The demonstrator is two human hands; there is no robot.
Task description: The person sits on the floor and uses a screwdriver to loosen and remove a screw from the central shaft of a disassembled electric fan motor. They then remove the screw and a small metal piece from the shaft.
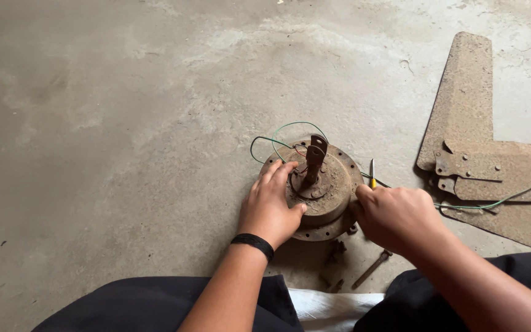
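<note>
Bare concrete floor fills the left side, stained and dusty. Left hand, black band at the wrist, lies palm-down on the left side of a rusty round fan motor housing, fingers spread and curved over its top edge, pressing on it rather than closed around anything. The housing sits on the floor between the person's knees, centre of view, with a rusty upright stem sticking out of its middle and green wire looping off behind it. Right hand is curled at the housing's right rim, touching it; fingers are tucked under, so can't tell whether they pinch something. A small yellow-handled tool lies just behind that hand. A rusty bolt-like rod lies on the floor below the housing. Far right: rusty fan blades flat on the floor, stacked and overlapping, with green wire crossing them.
</note>
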